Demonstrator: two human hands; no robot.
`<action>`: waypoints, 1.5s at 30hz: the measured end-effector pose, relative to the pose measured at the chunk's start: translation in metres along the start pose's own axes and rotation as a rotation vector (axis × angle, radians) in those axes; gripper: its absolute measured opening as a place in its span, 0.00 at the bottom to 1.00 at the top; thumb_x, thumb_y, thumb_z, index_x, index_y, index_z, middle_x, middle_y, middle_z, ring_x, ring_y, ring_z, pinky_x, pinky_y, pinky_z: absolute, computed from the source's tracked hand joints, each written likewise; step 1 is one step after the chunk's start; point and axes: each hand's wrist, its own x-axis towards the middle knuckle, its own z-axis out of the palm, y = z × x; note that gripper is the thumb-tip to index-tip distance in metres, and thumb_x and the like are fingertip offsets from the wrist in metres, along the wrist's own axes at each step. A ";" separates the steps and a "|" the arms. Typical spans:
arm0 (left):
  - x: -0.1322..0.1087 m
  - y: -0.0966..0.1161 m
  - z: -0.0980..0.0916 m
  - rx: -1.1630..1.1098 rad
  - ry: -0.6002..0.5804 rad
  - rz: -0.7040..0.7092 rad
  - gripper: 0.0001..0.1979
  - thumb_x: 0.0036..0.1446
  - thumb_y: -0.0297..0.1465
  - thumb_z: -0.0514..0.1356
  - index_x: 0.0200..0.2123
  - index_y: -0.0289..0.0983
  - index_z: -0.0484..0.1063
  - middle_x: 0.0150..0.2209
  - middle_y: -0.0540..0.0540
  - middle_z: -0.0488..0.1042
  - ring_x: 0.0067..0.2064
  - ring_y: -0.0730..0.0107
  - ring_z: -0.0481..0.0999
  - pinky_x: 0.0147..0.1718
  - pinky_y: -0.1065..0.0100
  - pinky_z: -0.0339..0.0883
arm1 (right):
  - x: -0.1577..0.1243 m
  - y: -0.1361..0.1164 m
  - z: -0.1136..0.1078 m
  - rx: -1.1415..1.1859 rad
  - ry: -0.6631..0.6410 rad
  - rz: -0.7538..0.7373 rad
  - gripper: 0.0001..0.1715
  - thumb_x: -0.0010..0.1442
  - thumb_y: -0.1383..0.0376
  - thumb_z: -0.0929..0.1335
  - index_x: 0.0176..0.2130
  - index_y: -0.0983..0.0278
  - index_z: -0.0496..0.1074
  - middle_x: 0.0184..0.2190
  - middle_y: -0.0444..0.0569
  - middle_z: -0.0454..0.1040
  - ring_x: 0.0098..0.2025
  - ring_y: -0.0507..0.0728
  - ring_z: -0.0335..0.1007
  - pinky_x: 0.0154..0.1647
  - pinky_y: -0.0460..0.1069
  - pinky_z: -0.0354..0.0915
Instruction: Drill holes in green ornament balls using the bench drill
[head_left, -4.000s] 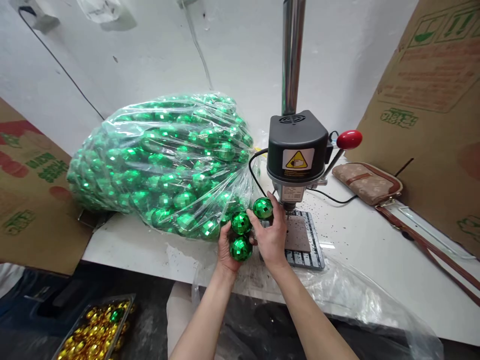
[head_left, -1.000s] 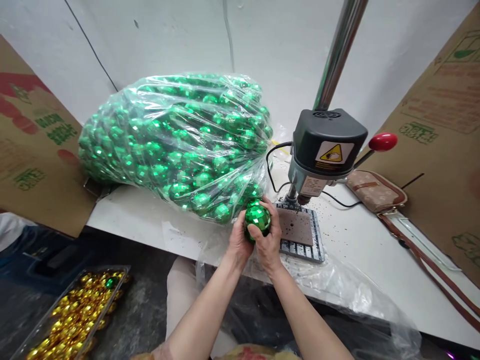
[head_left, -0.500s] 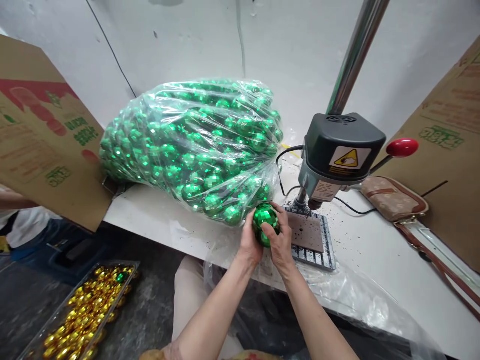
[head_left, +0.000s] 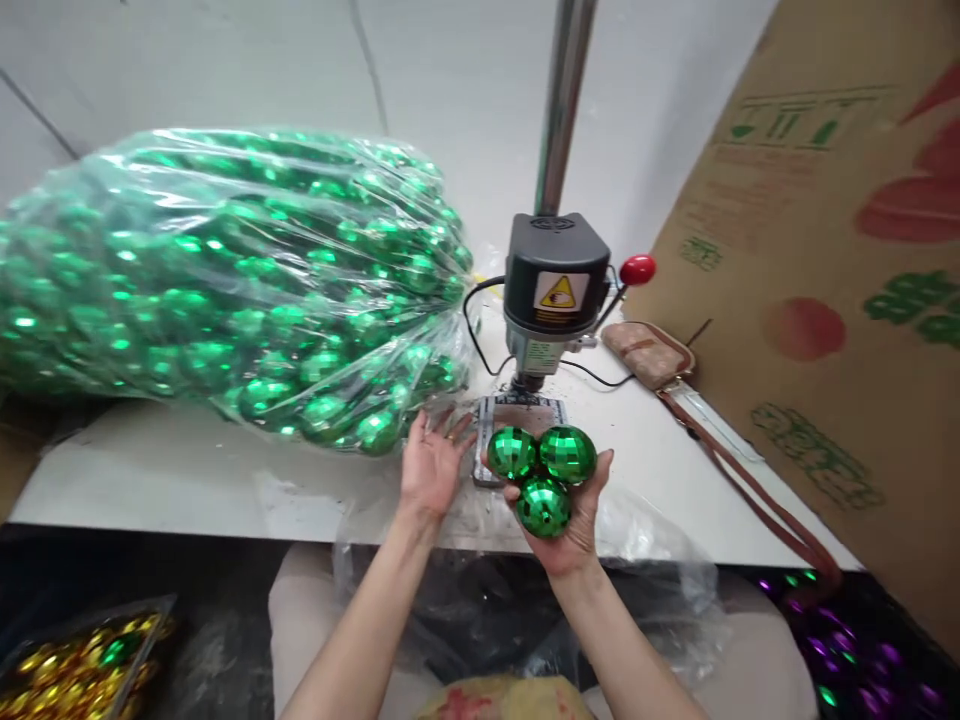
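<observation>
Three shiny green faceted ball ornaments point(head_left: 544, 507) rest clustered in my right hand point(head_left: 576, 548), whose palm faces up with the fingers curled round them. A small dark spot shows on the lowest ball. To the left, my left hand point(head_left: 431, 468) is open and palm up, fingers spread, with nothing in it. Its fingertips are by the lower right end of a big clear plastic bag point(head_left: 225, 290) full of similar green balls. Just behind the held balls stands a small bench drill press point(head_left: 556, 280); its base plate point(head_left: 482, 440) is partly hidden by them.
A red-knobbed lever point(head_left: 637, 269) sticks out right of the drill. Farther right are a small handbag point(head_left: 651, 352) and a large cardboard box point(head_left: 750, 280). Gold balls point(head_left: 75, 665) fill a clear container at lower left. Purple balls point(head_left: 862, 650) lie low at right.
The view has turned right. Both hands were together around green balls; now my left hand has let go and moved aside, while my right hand holds three balls in its palm.
</observation>
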 end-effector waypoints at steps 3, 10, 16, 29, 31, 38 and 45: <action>0.000 0.002 0.001 0.023 -0.047 -0.002 0.11 0.65 0.38 0.51 0.38 0.40 0.69 0.42 0.44 0.76 0.48 0.53 0.77 0.47 0.49 0.69 | -0.008 -0.015 -0.006 0.137 0.009 0.065 0.33 0.44 0.35 0.70 0.37 0.56 0.78 0.47 0.51 0.77 0.53 0.61 0.72 0.29 0.45 0.72; -0.001 0.003 0.002 0.058 -0.076 0.008 0.12 0.65 0.39 0.51 0.41 0.40 0.69 0.46 0.42 0.75 0.51 0.50 0.75 0.46 0.49 0.72 | -0.018 -0.032 -0.016 0.070 0.031 -0.036 0.36 0.44 0.32 0.67 0.39 0.54 0.77 0.49 0.49 0.76 0.55 0.61 0.71 0.29 0.45 0.72; -0.005 0.004 0.005 0.040 -0.057 -0.021 0.10 0.63 0.37 0.54 0.36 0.37 0.68 0.44 0.41 0.76 0.50 0.46 0.77 0.43 0.49 0.74 | -0.018 -0.023 -0.028 -0.553 -0.079 -0.525 0.44 0.35 0.34 0.73 0.45 0.57 0.74 0.64 0.52 0.60 0.54 0.67 0.69 0.49 0.60 0.72; -0.007 0.006 0.001 0.057 -0.079 -0.058 0.14 0.65 0.37 0.52 0.41 0.33 0.72 0.48 0.38 0.75 0.49 0.47 0.77 0.43 0.51 0.74 | -0.019 -0.027 -0.028 -1.220 -0.310 -0.972 0.42 0.44 0.35 0.70 0.49 0.56 0.71 0.62 0.55 0.55 0.59 0.66 0.63 0.58 0.64 0.65; -0.007 0.006 0.002 0.050 -0.075 -0.059 0.15 0.65 0.37 0.51 0.41 0.33 0.72 0.49 0.38 0.75 0.50 0.46 0.77 0.43 0.51 0.74 | -0.020 -0.028 -0.025 -1.335 -0.287 -1.048 0.40 0.45 0.38 0.72 0.50 0.57 0.71 0.62 0.56 0.56 0.61 0.66 0.62 0.58 0.63 0.64; -0.010 0.008 0.001 0.033 -0.113 -0.077 0.15 0.65 0.37 0.51 0.44 0.34 0.73 0.49 0.37 0.75 0.50 0.47 0.76 0.44 0.51 0.74 | -0.022 -0.026 -0.016 -1.623 -0.201 -1.262 0.37 0.42 0.48 0.78 0.49 0.60 0.71 0.62 0.57 0.54 0.62 0.66 0.60 0.55 0.61 0.69; -0.010 0.007 0.002 0.033 -0.117 -0.084 0.15 0.64 0.38 0.53 0.43 0.32 0.72 0.49 0.37 0.74 0.49 0.49 0.77 0.43 0.52 0.74 | -0.017 -0.017 -0.019 -1.693 -0.150 -1.272 0.37 0.41 0.53 0.79 0.49 0.59 0.72 0.62 0.56 0.54 0.62 0.68 0.60 0.57 0.63 0.68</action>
